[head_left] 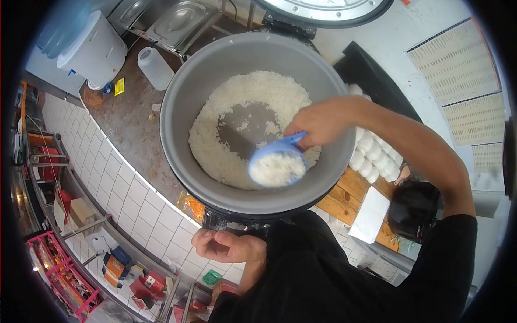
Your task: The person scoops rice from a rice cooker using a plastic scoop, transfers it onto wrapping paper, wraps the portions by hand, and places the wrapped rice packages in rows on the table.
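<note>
In the head view, my right hand [318,125] grips the handle of a blue plastic cup [273,148] that is filled with white rice. The cup is over the inside of a large round grey rice cooker pot [180,102]. Cooked rice [210,142] lies in a ring around the pot's bottom, with the bare grey base showing in the middle. Below the pot's near rim, my left hand [230,247] has its fingers curled in, and nothing shows in them.
The cooker's lid [328,9] stands raised at the back. White rounded items [374,156] sit in rows on the right, beside a white sheet [370,214] and a black appliance [413,210]. A white plastic bottle [155,68] rests on the left counter [126,126].
</note>
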`<move>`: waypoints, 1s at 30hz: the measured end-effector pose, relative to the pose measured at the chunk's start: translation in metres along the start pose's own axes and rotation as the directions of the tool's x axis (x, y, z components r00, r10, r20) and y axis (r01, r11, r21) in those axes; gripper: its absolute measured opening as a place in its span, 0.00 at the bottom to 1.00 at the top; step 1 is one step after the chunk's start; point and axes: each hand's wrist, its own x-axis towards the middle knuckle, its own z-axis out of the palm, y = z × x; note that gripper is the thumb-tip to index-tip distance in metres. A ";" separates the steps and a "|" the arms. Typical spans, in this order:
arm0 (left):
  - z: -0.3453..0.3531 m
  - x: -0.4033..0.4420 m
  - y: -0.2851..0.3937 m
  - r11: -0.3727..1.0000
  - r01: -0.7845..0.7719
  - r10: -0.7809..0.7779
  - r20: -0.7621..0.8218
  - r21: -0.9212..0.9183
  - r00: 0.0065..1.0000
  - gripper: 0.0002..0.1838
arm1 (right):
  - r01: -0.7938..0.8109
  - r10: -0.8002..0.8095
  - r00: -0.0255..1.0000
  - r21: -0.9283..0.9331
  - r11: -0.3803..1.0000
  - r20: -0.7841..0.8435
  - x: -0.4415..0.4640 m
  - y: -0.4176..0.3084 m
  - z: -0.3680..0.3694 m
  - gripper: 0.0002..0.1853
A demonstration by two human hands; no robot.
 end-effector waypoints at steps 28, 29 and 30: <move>-0.003 0.002 -0.003 0.998 -0.023 0.024 -0.019 0.065 1.000 0.11 | -0.092 0.081 0.995 0.230 0.969 0.058 -0.024 -0.002 -0.002 0.13; -0.002 0.002 0.000 0.993 -0.028 0.028 -0.001 0.116 1.000 0.11 | -0.029 0.021 0.999 0.414 0.910 0.024 -0.037 -0.002 0.001 0.12; 0.000 0.003 0.002 0.994 -0.043 0.043 0.005 0.102 0.999 0.11 | 0.038 -0.033 0.999 0.585 0.810 -0.020 -0.049 -0.001 0.007 0.12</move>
